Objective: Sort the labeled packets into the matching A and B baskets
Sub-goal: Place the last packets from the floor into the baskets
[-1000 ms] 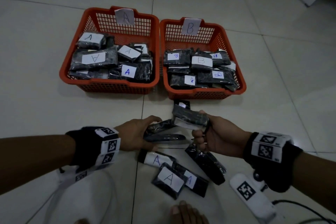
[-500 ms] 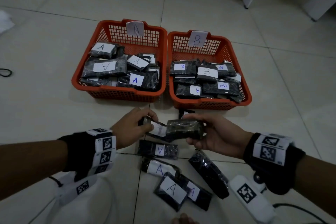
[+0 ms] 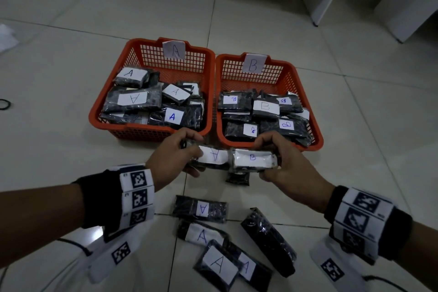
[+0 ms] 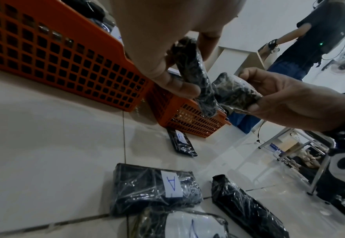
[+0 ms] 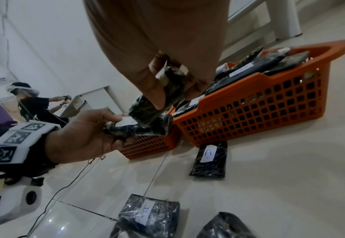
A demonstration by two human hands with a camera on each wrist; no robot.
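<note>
Bare forearms; each wrist wears a black wristband (image 3: 99,199) wrapped with white square-code markers (image 3: 137,194), a white camera pod (image 3: 331,268) hanging at 6 o'clock.

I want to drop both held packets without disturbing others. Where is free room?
Free room: the back of basket A and of basket B, behind their piles, by the tags. Bare floor left of basket A. Crowded: each basket's front half, and the floor below both hands, where loose packets lie.

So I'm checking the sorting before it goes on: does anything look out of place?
Nothing looks missorted in either basket. One packet on the floor lies with no label showing, so its letter cannot be told. The left hand holds an A packet, the right hand a B packet.
</note>
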